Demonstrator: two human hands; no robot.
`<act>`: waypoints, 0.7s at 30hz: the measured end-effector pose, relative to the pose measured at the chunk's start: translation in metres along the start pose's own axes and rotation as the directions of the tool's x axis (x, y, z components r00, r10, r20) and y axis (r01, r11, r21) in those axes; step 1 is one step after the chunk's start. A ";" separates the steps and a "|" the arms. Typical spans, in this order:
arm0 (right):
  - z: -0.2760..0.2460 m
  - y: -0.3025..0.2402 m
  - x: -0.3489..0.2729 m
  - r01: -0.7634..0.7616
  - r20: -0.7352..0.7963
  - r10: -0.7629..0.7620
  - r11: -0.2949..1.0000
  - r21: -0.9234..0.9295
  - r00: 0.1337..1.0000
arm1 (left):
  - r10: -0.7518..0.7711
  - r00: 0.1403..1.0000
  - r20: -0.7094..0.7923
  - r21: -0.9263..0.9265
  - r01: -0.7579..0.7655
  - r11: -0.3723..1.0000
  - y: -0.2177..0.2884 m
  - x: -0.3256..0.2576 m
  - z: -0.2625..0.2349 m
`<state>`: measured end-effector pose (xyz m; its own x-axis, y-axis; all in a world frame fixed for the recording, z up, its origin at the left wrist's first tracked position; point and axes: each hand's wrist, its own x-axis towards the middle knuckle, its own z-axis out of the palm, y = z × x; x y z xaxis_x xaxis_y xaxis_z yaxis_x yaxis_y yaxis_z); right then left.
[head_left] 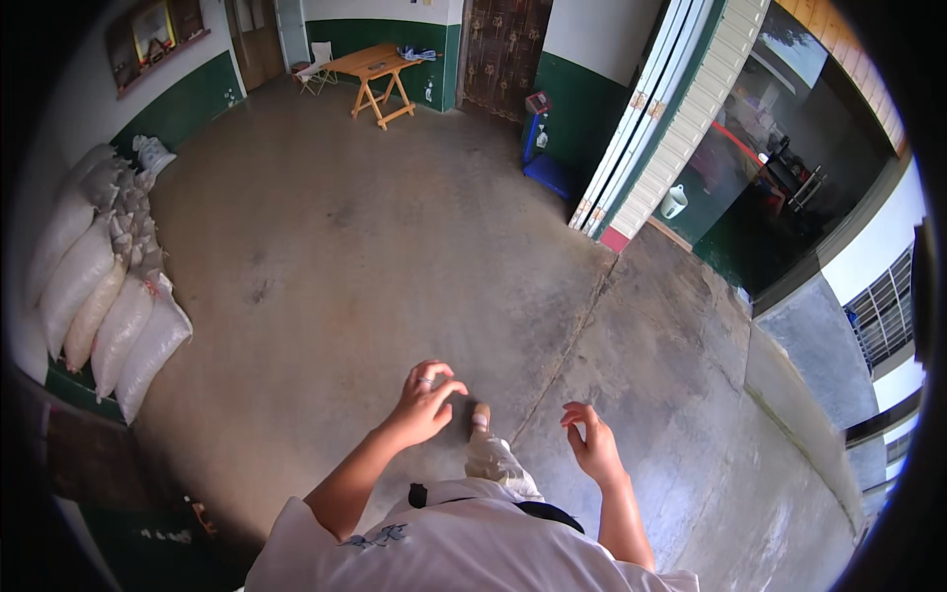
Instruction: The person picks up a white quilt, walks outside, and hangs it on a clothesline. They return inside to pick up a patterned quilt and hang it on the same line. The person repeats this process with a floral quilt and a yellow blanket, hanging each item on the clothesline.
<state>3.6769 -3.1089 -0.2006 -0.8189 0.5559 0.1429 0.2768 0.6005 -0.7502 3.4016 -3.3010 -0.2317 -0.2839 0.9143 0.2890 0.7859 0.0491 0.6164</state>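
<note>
Your light-coloured shoe (480, 418) is planted on the concrete floor (395, 247), low in the head view, between your two hands and just left of a seam (574, 331) that crosses the slab on a slant; it is the thing nearest to both hands, and neither touches it; it looks soft and light, likely to give under the fingers, and the heel or the sides would be the firm places to take it.

Your left hand (422, 403) hangs above the floor just left of the shoe, fingers curled inward toward the thumb, a pale band on one finger; its grip is narrow and holds nothing. Your right hand (592, 444), right of the seam, is loosely half-curled, its grip likewise empty. A white shirt (444, 543) fills the lower edge.

Well apart, along the left wall, white sacks (109, 316) lean in a row, full and slumped; judged by their bulge they are heavy and soft, with no stiff edge, best gripped at the tied neck and a bottom corner. At the far end stands a wooden folding tabletop (370, 61) with a folding chair (318, 69) beside it; to the right, a blue box (547, 173) against the green-and-white wall, and a white bucket (673, 202) by the dark doorway.
</note>
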 end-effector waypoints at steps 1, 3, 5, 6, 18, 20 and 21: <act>-0.002 0.020 0.032 -0.025 -0.010 0.024 1.000 -0.018 1.000 | 0.018 1.000 0.025 -0.003 -0.018 1.000 -0.016 0.037 0.001; -0.007 0.056 0.102 -0.106 0.002 0.106 0.994 0.001 0.994 | 0.071 0.997 0.035 -0.018 -0.070 0.997 -0.051 0.113 0.010; -0.013 0.083 0.190 -0.246 0.105 0.241 0.969 0.035 0.965 | -0.022 0.997 0.076 -0.086 0.028 0.996 -0.093 0.172 0.023; -0.008 0.093 0.233 -0.170 0.102 0.171 0.985 -0.021 0.980 | -0.071 0.991 0.111 -0.099 0.082 0.992 -0.111 0.199 0.019; 0.036 0.113 0.797 0.458 0.208 -0.446 0.889 -0.009 0.871 | -0.723 0.691 -0.009 -0.377 0.667 0.643 -0.415 0.518 -0.074; 0.037 0.137 0.869 0.485 0.153 -0.474 0.873 -0.042 0.867 | -0.763 0.645 -0.033 -0.408 0.689 0.600 -0.465 0.591 -0.098; 0.033 0.147 0.903 0.408 0.147 -0.411 0.912 0.054 0.900 | -0.633 0.762 -0.137 -0.242 0.594 0.767 -0.502 0.621 -0.099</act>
<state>2.9618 -2.5375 -0.2030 -0.9246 0.1685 0.3417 -0.1085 0.7433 -0.6601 2.7765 -2.7974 -0.2887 -0.7894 0.6100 -0.0695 0.3016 0.4838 0.8216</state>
